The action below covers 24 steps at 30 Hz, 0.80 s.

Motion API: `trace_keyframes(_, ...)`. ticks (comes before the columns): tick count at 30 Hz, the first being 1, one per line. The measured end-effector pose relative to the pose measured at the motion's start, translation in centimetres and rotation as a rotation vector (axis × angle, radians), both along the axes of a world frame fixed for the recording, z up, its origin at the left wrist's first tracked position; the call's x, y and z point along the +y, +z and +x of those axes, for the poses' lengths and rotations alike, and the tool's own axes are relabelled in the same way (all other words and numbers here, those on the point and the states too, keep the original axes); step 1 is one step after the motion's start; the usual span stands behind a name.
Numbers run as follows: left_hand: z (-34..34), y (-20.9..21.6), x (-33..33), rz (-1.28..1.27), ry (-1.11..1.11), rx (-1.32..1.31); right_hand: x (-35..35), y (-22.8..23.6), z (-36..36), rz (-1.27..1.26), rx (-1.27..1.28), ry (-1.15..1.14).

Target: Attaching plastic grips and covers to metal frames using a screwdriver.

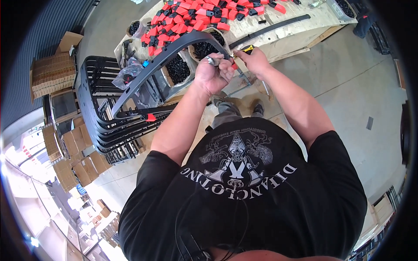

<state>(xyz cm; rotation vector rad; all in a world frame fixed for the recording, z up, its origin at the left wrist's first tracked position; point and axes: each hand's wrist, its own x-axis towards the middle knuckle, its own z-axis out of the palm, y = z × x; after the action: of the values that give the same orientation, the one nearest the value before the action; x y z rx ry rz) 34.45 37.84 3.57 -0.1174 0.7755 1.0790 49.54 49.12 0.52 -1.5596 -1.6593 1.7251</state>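
A long black curved frame (163, 58) arches over the work table, its right end meeting my hands. My left hand (213, 75) is closed, palm up, at that end, with a silver metal tool (212, 61) sticking out of its fingers. The tool's kind is not clear. Opposite it, my right hand (256, 63) is closed round a tool with a yellow-and-black handle (248, 49), fingertips near the frame's end. A bit of red shows between the hands. Below my right hand a thin metal rod (266, 88) points down; whether it is held cannot be told.
Red-and-black plastic parts (196, 17) are heaped on the wooden table (291, 37), beside a flat black strip (272, 29). Bins of small black pieces (177, 69) line the near edge. Stacked black frames (102, 126) and cardboard boxes (54, 76) stand left.
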Motion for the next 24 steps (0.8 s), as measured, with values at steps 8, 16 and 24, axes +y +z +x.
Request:
trace_keyframes(8, 1.7, -2.7, -0.1, 0.048, -0.692, 1.326, 0.1, 1.0, 0.1, 0.000, -0.056, 0.041)
trace_keyframes(16, 3.3, -0.9, -1.1, 0.133, -0.522, 1.381, 0.2, 0.1, -0.2, 0.082, -0.137, 0.025)
trace_keyframes(24, 3.9, -2.4, -0.6, 0.074, -0.301, 1.348, -0.4, -1.2, -0.1, 0.084, -0.036, 0.006)
